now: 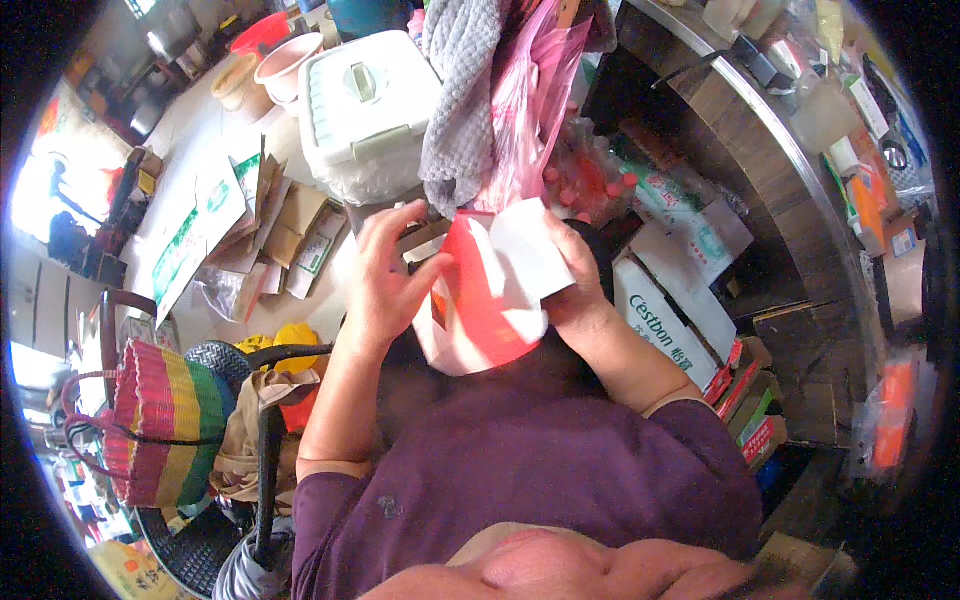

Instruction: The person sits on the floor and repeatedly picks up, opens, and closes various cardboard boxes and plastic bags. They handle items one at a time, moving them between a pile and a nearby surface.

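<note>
In front of my lap is a red-and-white piece of paper or thin card, with its edges bent and curled. My right hand grips its right side, where a white flap is folded over. On the other side, my left hand has its fingers spread. Its thumb tip is close to the red face or touching it; I cannot tell which. A small dark-and-orange patch shows on the lower left of the piece.
Beyond my hands stand a white lidded plastic box, a grey towel and a pink plastic bag. Flattened cardboard leans at left. A striped woven basket is beside me; a carton and a cluttered counter lie right.
</note>
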A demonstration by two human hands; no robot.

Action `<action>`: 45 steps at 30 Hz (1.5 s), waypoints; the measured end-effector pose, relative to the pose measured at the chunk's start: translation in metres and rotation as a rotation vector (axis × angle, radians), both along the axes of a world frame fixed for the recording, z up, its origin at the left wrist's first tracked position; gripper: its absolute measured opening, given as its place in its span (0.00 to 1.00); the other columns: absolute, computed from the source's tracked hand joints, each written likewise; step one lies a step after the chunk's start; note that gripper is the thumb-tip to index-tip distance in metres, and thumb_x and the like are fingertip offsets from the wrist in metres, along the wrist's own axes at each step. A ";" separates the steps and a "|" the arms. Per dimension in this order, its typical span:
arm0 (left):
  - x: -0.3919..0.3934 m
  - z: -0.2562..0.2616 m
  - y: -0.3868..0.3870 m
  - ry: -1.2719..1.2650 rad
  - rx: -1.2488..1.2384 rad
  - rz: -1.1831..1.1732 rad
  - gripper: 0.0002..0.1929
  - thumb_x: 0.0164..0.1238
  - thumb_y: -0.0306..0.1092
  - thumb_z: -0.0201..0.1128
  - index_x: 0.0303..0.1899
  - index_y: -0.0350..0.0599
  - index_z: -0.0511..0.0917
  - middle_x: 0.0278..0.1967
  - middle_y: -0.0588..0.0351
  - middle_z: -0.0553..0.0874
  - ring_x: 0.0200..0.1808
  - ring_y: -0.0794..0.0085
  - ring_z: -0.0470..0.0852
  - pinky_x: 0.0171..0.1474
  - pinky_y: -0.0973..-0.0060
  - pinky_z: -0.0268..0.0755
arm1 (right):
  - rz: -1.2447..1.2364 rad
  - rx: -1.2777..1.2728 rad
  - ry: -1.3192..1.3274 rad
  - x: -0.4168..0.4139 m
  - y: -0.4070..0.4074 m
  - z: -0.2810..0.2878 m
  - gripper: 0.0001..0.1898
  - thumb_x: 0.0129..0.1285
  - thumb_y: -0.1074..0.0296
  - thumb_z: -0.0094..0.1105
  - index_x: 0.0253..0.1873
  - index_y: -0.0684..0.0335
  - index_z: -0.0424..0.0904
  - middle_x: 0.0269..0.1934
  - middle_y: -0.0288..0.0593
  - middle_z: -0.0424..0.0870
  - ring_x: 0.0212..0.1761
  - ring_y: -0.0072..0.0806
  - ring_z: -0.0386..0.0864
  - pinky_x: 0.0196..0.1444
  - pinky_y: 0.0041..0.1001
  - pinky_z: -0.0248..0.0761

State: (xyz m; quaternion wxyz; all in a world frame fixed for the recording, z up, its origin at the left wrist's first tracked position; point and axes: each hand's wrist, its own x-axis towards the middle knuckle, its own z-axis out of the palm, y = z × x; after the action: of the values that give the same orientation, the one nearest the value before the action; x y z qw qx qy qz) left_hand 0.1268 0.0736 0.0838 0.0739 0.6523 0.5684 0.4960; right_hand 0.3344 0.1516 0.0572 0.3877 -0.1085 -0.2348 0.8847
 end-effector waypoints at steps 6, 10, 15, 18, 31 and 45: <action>0.035 0.041 -0.042 0.173 -0.016 0.031 0.60 0.32 0.72 0.77 0.67 0.39 0.70 0.40 0.51 0.76 0.39 0.65 0.76 0.41 0.68 0.72 | -0.363 0.309 -0.275 -0.003 -0.010 0.023 0.14 0.70 0.58 0.58 0.44 0.65 0.81 0.33 0.34 0.83 0.31 0.19 0.79 0.34 0.22 0.73; 0.027 0.044 -0.037 0.272 -0.094 0.139 0.29 0.55 0.36 0.72 0.61 0.45 0.77 0.46 0.46 0.80 0.43 0.53 0.84 0.44 0.63 0.79 | -0.026 0.488 -0.266 0.019 -0.003 0.026 0.11 0.70 0.63 0.57 0.40 0.67 0.82 0.28 0.33 0.82 0.24 0.18 0.77 0.26 0.21 0.71; -0.028 0.033 -0.027 -0.001 -0.347 -0.200 0.11 0.63 0.26 0.61 0.46 0.39 0.85 0.33 0.57 0.84 0.34 0.68 0.83 0.41 0.74 0.75 | 0.250 0.223 0.117 0.033 0.026 0.027 0.22 0.73 0.55 0.48 0.49 0.72 0.79 0.41 0.53 0.85 0.40 0.39 0.85 0.42 0.37 0.81; -0.043 0.027 -0.013 -0.252 -0.536 -0.295 0.10 0.68 0.28 0.58 0.45 0.38 0.84 0.31 0.62 0.83 0.32 0.77 0.79 0.38 0.79 0.72 | 0.275 0.061 0.001 0.028 0.032 0.033 0.24 0.73 0.51 0.47 0.52 0.70 0.78 0.43 0.50 0.85 0.44 0.37 0.84 0.47 0.34 0.79; -0.056 0.008 0.003 -0.838 -0.143 0.026 0.13 0.69 0.31 0.62 0.50 0.34 0.83 0.41 0.56 0.88 0.38 0.79 0.83 0.43 0.80 0.75 | -0.496 1.974 -0.822 0.013 -0.025 0.008 0.65 0.41 0.38 0.79 0.78 0.62 0.45 0.76 0.64 0.49 0.78 0.61 0.48 0.75 0.58 0.42; -0.133 -0.014 0.022 -0.037 -0.500 -0.394 0.10 0.66 0.32 0.63 0.43 0.37 0.84 0.37 0.59 0.85 0.40 0.73 0.82 0.46 0.75 0.73 | 0.322 0.560 -0.410 0.036 0.037 -0.046 0.16 0.73 0.67 0.53 0.60 0.68 0.77 0.50 0.40 0.83 0.49 0.27 0.81 0.53 0.27 0.74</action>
State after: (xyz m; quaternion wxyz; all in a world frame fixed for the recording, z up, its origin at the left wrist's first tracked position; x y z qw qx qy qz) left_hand -0.0062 0.0958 0.0693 0.3372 0.7023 0.5338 0.3288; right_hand 0.3700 0.1886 0.0115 0.2035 -0.1349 -0.5541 0.7958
